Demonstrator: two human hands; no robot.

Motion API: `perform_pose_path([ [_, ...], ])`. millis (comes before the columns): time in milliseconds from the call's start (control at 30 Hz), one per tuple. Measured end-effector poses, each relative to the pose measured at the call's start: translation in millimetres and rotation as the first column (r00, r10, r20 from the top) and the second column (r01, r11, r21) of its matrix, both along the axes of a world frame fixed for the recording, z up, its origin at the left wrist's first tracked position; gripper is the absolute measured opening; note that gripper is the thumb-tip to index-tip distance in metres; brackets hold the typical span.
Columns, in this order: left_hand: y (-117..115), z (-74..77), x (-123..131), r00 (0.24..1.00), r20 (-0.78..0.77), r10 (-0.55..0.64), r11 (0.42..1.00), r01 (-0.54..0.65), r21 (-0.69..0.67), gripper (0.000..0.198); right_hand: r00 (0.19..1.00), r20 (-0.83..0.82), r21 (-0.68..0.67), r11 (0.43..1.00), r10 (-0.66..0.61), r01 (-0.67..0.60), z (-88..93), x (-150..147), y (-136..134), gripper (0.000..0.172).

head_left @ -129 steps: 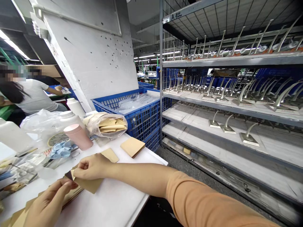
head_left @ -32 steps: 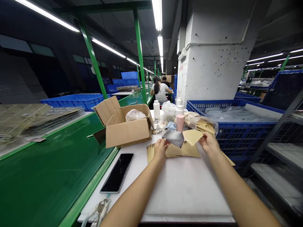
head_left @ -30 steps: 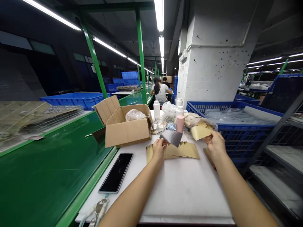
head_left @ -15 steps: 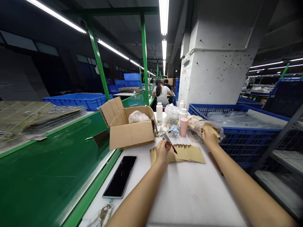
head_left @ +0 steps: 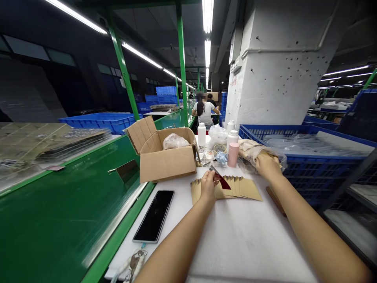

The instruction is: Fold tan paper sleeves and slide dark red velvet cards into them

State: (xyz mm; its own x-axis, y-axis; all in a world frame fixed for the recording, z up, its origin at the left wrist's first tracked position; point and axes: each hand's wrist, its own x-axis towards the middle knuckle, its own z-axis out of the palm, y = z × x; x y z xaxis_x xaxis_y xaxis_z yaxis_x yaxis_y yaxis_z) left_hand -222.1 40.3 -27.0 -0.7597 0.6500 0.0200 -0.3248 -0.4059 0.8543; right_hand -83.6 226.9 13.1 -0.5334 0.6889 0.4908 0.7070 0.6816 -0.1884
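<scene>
My left hand (head_left: 209,184) pinches a thin dark red and grey piece (head_left: 223,181) above a fanned row of tan paper envelopes (head_left: 249,188) on the white table. At the right, my right hand (head_left: 267,166) reaches into the mouth of a clear plastic bag (head_left: 249,150) with tan paper pieces inside. Its fingers are bent and partly hidden by the bag, so what they touch cannot be made out. A pink bottle (head_left: 233,155) stands between the bag and the envelopes' far side.
An open cardboard box (head_left: 167,167) stands back left, a phone (head_left: 153,216) lies near the green conveyor (head_left: 59,212). White bottles (head_left: 202,135) and a tape roll (head_left: 219,149) are behind. A blue crate (head_left: 303,159) is at right; a person (head_left: 204,111) sits ahead.
The view has shifted slightly, moving the table items a little right and up. The red part of the piece in my left hand shows more. My right hand remains at the bag.
</scene>
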Motion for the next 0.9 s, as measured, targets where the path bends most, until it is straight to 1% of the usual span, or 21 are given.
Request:
perform_pose_path([
  [33, 1.0, -1.1, 1.7, 1.000, -0.008, 0.004, 1.000, -0.004, -0.006, 0.023, 1.000, -0.014, 0.030, 0.999, 0.018, -0.017, 3.2, 3.3, -19.8, 0.024],
  [67, 2.0, -2.1, 3.6, 1.000, -0.019, 0.011, 1.000, -0.011, -0.011, 0.023, 0.992, -0.056, 0.079, 0.991, 0.109, -0.104, 5.1, 4.6, -42.0, 0.022],
  [100, 2.8, -2.9, 5.6, 0.999, -0.031, 0.020, 1.000, -0.021, -0.015, 0.024, 0.969, -0.108, 0.117, 0.971, 0.223, -0.210, 5.6, 4.1, -65.2, 0.021],
  [133, 3.3, -3.3, 7.8, 0.999, -0.045, 0.030, 0.999, -0.031, -0.018, 0.025, 0.935, -0.145, 0.148, 0.942, 0.322, -0.302, 4.5, 1.8, -87.8, 0.023],
  [167, 3.4, -3.2, 10.2, 0.998, -0.059, 0.038, 0.999, -0.040, -0.022, 0.027, 0.911, -0.157, 0.175, 0.918, 0.382, -0.355, 2.0, -1.8, -108.0, 0.028],
  [200, 3.1, -2.6, 12.6, 0.996, -0.074, 0.045, 0.999, -0.047, -0.026, 0.029, 0.903, -0.158, 0.203, 0.908, 0.400, -0.367, -1.6, -6.0, -124.6, 0.034],
  [267, 1.6, -0.5, 17.9, 0.993, -0.104, 0.052, 0.998, -0.056, -0.034, 0.031, 0.912, -0.193, 0.241, 0.919, 0.362, -0.313, -10.2, -14.2, -144.3, 0.030],
  [333, -0.5, 1.2, 23.9, 0.989, -0.143, 0.047, 0.998, -0.052, -0.035, 0.032, 0.918, -0.237, 0.257, 0.932, 0.318, -0.257, -17.7, -19.2, -147.3, 0.019],
  [400, -2.3, 0.7, 30.4, 0.981, -0.191, 0.025, 0.999, -0.029, -0.021, 0.030, 0.913, -0.282, 0.267, 0.938, 0.296, -0.222, -21.8, -19.9, -140.7, 0.010],
  [500, -4.6, -2.0, 41.5, 0.963, -0.271, 0.011, 0.999, 0.001, 0.046, 0.029, 0.903, -0.340, 0.279, 0.945, 0.262, -0.169, -21.6, -15.8, -127.8, 0.005],
  [567, -8.8, 2.4, 50.3, 0.945, -0.322, 0.062, 0.992, -0.022, 0.125, 0.030, 0.899, -0.374, 0.283, 0.951, 0.228, -0.124, -20.4, -11.7, -120.3, 0.005],
  [600, -13.0, 8.9, 54.9, 0.927, -0.358, 0.108, 0.984, -0.049, 0.170, 0.028, 0.895, -0.391, 0.281, 0.954, 0.213, -0.104, -20.5, -9.5, -116.5, 0.004],
  [633, -19.4, 19.1, 59.2, 0.899, -0.405, 0.168, 0.973, -0.085, 0.216, 0.024, 0.890, -0.409, 0.278, 0.957, 0.200, -0.087, -21.3, -7.3, -112.7, 0.003],
  [667, -28.2, 33.1, 62.8, 0.848, -0.474, 0.238, 0.957, -0.121, 0.265, 0.017, 0.884, -0.426, 0.270, 0.960, 0.190, -0.076, -22.8, -4.9, -108.9, 0.002],
  [700, -39.7, 50.7, 64.9, 0.760, -0.557, 0.333, 0.927, -0.156, 0.341, 0.009, 0.879, -0.440, 0.262, 0.962, 0.184, -0.071, -24.8, -2.7, -105.2, 0.002],
  [733, -53.9, 71.2, 64.8, 0.653, -0.630, 0.422, 0.890, -0.164, 0.426, 0.021, 0.873, -0.453, 0.252, 0.965, 0.180, -0.068, -27.1, -0.6, -101.8, 0.002],
  [767, -70.5, 93.5, 61.8, 0.527, -0.649, 0.548, 0.815, -0.162, 0.556, 0.027, 0.869, -0.461, 0.242, 0.968, 0.179, -0.072, -29.5, 1.3, -98.9, 0.002],
  [800, -89.0, 116.4, 55.0, 0.374, -0.594, 0.712, 0.685, -0.187, 0.704, 0.025, 0.864, -0.470, 0.234, 0.969, 0.182, -0.076, -31.6, 2.8, -96.9, 0.003],
  [833, -108.6, 138.5, 44.0, 0.184, -0.456, 0.871, 0.489, -0.230, 0.841, 0.018, 0.858, -0.481, 0.228, 0.970, 0.184, -0.080, -33.2, 4.0, -95.7, 0.005],
  [867, -128.5, 158.5, 28.3, 0.015, -0.234, 0.972, 0.228, -0.297, 0.927, 0.016, 0.852, -0.489, 0.223, 0.971, 0.188, -0.087, -34.2, 4.9, -95.5, 0.007],
  [900, -147.4, 175.2, 8.0, -0.068, -0.172, 0.983, 0.124, -0.449, 0.885, 0.016, 0.846, -0.496, 0.219, 0.971, 0.193, -0.093, -34.7, 5.6, -96.0, 0.009],
])
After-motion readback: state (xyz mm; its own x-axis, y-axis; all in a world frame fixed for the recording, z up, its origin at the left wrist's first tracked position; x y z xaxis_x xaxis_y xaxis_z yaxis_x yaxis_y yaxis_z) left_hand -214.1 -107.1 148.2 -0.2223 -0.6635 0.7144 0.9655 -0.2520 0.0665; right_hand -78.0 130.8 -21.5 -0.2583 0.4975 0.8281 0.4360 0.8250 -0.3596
